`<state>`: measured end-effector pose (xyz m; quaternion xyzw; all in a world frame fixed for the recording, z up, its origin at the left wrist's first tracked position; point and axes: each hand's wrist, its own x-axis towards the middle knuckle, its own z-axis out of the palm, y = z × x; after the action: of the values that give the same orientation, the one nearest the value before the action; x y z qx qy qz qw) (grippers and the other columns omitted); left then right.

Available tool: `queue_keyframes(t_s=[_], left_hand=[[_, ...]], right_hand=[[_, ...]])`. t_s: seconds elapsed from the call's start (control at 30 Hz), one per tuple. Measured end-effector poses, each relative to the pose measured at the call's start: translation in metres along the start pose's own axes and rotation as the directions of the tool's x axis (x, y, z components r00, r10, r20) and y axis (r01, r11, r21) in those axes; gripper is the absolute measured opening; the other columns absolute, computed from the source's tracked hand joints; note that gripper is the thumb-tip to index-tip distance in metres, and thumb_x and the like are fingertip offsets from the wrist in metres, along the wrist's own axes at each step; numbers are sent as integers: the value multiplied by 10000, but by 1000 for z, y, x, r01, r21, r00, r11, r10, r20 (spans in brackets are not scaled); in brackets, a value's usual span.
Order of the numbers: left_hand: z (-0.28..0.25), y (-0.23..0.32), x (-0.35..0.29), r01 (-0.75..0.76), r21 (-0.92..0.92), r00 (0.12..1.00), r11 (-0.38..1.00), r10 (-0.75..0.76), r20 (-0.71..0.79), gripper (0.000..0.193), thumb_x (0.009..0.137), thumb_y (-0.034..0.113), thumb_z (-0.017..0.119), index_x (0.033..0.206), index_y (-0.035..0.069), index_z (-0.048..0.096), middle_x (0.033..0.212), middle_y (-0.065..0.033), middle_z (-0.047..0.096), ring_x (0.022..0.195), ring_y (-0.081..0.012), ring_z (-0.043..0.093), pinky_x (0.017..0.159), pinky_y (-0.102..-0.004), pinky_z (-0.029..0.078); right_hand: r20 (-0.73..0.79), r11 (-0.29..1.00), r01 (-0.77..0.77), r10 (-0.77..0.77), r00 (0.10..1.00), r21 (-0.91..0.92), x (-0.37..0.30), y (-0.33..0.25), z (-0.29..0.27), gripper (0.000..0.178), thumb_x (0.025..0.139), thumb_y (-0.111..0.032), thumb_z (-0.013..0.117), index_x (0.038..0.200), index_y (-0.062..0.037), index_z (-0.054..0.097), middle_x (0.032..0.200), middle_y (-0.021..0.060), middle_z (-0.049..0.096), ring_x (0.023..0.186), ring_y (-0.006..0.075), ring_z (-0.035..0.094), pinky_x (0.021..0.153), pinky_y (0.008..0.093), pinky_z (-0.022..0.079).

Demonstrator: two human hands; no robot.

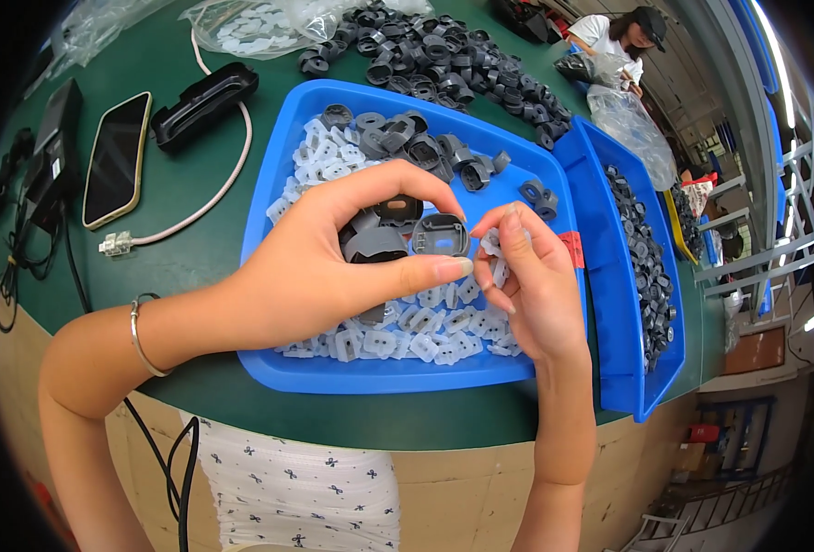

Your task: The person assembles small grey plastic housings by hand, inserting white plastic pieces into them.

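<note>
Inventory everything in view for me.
Tabletop: one, green, under tray
Shallow plastic tray: one, blue, centre
Translucent plastic pieces: many, white, in tray
Hollow plastic parts: many, grey, in and behind tray
Plastic bin: one, blue, right
Round parts: many, dark, in bin
Rectangular phone: one, black, left
Oblong holder: one, black, beside phone
Thin cable: one, pale, left
Plastic bags: several, clear, far edge
Corded box: one, black, far left
Co-worker: one, white top, upper right
Left hand: one, bare, holding grey part
Right hand: one, bare, pinching white pieces

Left hand (319, 241) curved into a C opening right, right hand (547, 290) pinched opposite it, forearms (563, 432) extending from the near side
</note>
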<state>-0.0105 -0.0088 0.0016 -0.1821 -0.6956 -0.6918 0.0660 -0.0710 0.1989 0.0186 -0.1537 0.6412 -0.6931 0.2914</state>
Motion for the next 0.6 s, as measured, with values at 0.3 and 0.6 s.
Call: queue_keyframes(t_s=[0.3, 0.6], left_hand=[[5, -1, -2, -44, 139, 999, 989, 43, 10, 269, 809, 169, 693, 1011, 25, 590, 914, -57, 600, 874, -134, 543, 812, -270, 436], [7, 3, -3, 15, 213, 1000, 977, -9, -29, 305, 761, 88, 723, 1036, 29, 606, 906, -22, 624, 713, -68, 552, 619, -210, 455]], right_hand=[[-153, 939, 156, -211, 965, -307, -1, 1, 8, 317, 938, -311, 538, 816, -34, 633, 764, -19, 529, 568, 16, 389, 473, 164, 270], [-95, 983, 161, -169, 981, -92, -6, 0, 7, 198, 916, -227, 583, 966, -36, 579, 806, -2, 544, 577, 14, 397, 474, 164, 271]])
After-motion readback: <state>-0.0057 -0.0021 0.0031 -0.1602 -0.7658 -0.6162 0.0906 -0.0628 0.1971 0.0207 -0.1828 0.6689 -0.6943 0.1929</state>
